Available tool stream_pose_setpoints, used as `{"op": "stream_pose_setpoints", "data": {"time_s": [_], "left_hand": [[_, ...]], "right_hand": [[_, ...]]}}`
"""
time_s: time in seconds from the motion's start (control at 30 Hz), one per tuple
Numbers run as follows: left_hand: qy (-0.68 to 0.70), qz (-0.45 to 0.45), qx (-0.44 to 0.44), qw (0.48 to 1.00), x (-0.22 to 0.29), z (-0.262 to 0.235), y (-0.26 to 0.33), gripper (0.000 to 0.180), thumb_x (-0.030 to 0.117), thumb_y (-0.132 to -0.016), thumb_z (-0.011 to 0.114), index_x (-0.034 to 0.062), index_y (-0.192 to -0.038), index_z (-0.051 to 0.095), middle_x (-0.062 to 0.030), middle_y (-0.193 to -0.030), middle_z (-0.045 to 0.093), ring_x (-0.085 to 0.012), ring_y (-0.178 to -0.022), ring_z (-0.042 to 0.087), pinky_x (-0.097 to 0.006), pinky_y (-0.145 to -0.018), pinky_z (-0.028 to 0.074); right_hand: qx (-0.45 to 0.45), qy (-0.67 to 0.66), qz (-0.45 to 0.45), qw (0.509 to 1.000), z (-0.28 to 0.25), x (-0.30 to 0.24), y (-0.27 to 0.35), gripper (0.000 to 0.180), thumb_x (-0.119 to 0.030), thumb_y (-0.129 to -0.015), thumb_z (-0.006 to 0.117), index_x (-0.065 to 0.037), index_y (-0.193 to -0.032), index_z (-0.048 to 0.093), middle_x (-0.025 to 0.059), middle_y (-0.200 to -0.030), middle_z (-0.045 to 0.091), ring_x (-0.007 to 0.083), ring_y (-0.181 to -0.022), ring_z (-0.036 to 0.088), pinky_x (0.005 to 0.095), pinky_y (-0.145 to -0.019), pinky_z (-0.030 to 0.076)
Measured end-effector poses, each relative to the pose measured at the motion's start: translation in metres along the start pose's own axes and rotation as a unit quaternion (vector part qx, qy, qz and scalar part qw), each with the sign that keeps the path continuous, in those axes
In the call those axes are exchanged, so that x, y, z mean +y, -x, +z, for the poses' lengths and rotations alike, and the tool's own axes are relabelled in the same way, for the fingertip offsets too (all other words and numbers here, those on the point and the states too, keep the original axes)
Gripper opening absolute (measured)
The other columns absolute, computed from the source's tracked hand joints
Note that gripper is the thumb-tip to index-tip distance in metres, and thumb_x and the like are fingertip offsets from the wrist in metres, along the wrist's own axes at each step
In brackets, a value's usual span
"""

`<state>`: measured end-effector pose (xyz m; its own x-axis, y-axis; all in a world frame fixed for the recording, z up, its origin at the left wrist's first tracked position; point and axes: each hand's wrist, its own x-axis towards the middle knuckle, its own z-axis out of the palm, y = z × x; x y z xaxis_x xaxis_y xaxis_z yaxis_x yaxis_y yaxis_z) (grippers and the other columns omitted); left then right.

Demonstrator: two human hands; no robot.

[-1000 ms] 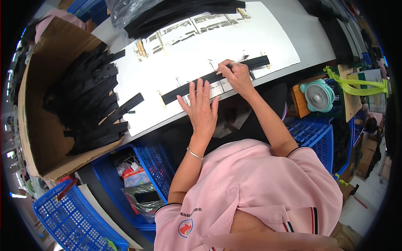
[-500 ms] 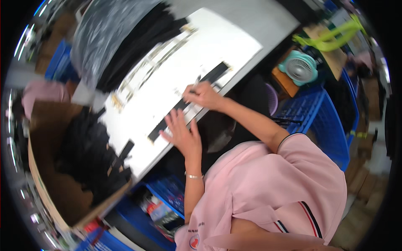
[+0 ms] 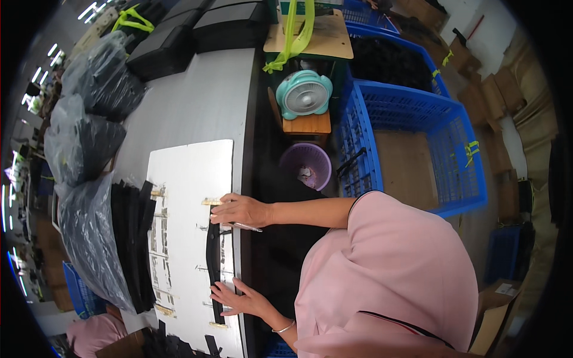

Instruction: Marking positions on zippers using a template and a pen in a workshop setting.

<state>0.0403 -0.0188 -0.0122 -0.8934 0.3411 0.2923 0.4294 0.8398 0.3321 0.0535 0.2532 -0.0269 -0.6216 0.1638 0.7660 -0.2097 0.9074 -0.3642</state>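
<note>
A narrow black fabric-like strip lies lengthwise on a white board marked with dark lines and yellowish tape. My right hand rests at the strip's far end, fingertips touching it. A slim silvery pen is tucked in that hand, its end sticking out toward me. Towards the near end, my left hand lies with fingers spread over the strip and the board. A bracelet circles the left wrist.
Many black strips lie beside the board, next to clear plastic bags. Black cases stand at the table's far end. Right of the table are a teal fan, a purple basket and blue crates.
The view has swung right, so the board now appears upright. My right hand has gone from writing-like contact mid-strip to the strip's far end; my left hand stays near the other end.
</note>
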Motion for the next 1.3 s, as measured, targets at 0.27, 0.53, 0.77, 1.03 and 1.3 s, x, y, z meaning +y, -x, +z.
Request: {"op": "stream_pose_setpoints", "data": {"time_s": [0.27,0.53,0.77,1.03,1.3], "left_hand": [[0.132,0.093,-0.020,0.987,0.068,0.037,-0.080,0.048,0.036,-0.103,0.061,0.0054,-0.139,0.060,-0.0146,-0.154,0.051,-0.0338,-0.151,0.036,-0.064,-0.122,0.010],[0.136,0.093,-0.052,0.985,0.065,0.065,-0.097,0.041,0.029,-0.097,0.064,0.0071,-0.132,0.064,-0.0097,-0.147,0.059,-0.0284,-0.147,0.043,-0.059,-0.123,0.012],[0.136,0.133,0.075,0.979,0.058,0.059,-0.092,0.021,0.020,-0.098,0.065,0.0028,-0.105,0.074,-0.0126,-0.118,0.073,-0.0327,-0.110,0.067,-0.055,-0.104,0.039],[0.187,0.059,0.049,0.979,0.074,0.051,-0.087,0.015,0.016,-0.094,0.070,0.0104,-0.108,0.073,-0.0068,-0.127,0.067,-0.0283,-0.132,0.056,-0.058,-0.120,0.023],[0.213,0.031,0.047,0.975,0.077,0.045,-0.086,0.015,0.014,-0.092,0.070,0.0084,-0.107,0.072,-0.0073,-0.128,0.066,-0.0289,-0.133,0.054,-0.056,-0.122,0.020]], "right_hand": [[0.021,-0.059,0.053,0.997,0.011,0.001,0.004,0.033,-0.013,-0.087,0.080,-0.009,-0.118,0.070,0.0056,-0.111,0.075,0.0189,-0.111,0.070,0.0385,-0.105,0.047],[0.025,-0.081,0.071,0.994,0.007,0.005,0.003,0.022,-0.014,-0.089,0.077,-0.008,-0.109,0.073,0.0058,-0.109,0.076,0.0187,-0.107,0.070,0.0378,-0.103,0.047],[0.024,-0.072,0.072,0.994,0.013,0.006,0.001,0.014,-0.016,-0.089,0.072,-0.010,-0.102,0.073,0.0024,-0.108,0.074,0.0226,-0.103,0.069,0.0397,-0.102,0.049],[-0.072,-0.065,0.114,0.989,-0.009,0.000,-0.025,0.017,-0.009,-0.091,0.071,-0.010,-0.108,0.075,0.0024,-0.110,0.076,0.0212,-0.099,0.070,0.0388,-0.096,0.048],[-0.134,-0.294,0.226,0.919,0.009,0.004,-0.058,0.014,-0.005,-0.098,0.063,0.006,-0.100,0.071,0.0090,-0.093,0.074,0.0110,-0.085,0.066,0.0246,-0.073,0.050]]}}
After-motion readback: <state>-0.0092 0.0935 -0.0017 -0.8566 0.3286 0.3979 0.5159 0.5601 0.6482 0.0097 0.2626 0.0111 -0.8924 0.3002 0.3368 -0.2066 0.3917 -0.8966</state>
